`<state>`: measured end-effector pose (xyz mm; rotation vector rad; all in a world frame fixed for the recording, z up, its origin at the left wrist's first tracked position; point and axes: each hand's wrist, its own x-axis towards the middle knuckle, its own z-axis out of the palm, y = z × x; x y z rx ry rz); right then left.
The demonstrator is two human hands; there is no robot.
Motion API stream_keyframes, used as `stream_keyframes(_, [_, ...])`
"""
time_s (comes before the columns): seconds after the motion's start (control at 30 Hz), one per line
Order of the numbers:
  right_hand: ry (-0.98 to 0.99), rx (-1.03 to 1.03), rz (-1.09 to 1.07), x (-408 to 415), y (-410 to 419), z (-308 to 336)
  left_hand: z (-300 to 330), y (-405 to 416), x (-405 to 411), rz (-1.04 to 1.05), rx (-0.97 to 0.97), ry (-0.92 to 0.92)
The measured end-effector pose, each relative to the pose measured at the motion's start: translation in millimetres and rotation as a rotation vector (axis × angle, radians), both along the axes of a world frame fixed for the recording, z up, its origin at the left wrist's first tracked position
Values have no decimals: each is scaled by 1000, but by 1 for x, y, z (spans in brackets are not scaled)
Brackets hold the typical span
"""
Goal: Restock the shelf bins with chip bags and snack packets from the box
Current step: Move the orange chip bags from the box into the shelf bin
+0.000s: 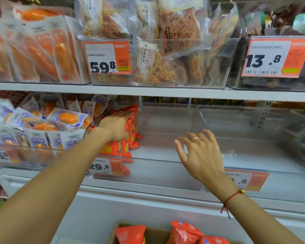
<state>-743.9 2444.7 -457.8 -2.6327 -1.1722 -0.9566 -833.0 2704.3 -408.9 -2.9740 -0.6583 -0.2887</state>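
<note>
Left hand [115, 125] grips the top of the red packets [130, 136] stacked at the left end of the clear bin [165, 173], fingers curled over their upper edges. Right hand [201, 155] hovers over the bin's bare middle, fingers spread, holding nothing. More red packets sit in the box [153, 235] below.

Shop, shelves [148, 92] of clear snack bins [165, 166], orange price tags [107, 58]
</note>
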Motion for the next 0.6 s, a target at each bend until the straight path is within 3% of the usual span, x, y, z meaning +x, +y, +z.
stream_keyframes(0.23, [-4,15,3,-3,0,2,17,-31,-56,-9,-19,-385])
stream_keyframes(0.4, [-16,28,13,-4,-1,3,-5,-29,-103,12,-39,-296])
stream_keyframes(0.6, [11,17,43,-5,-2,6,-9,-30,-99,22,-22,-268])
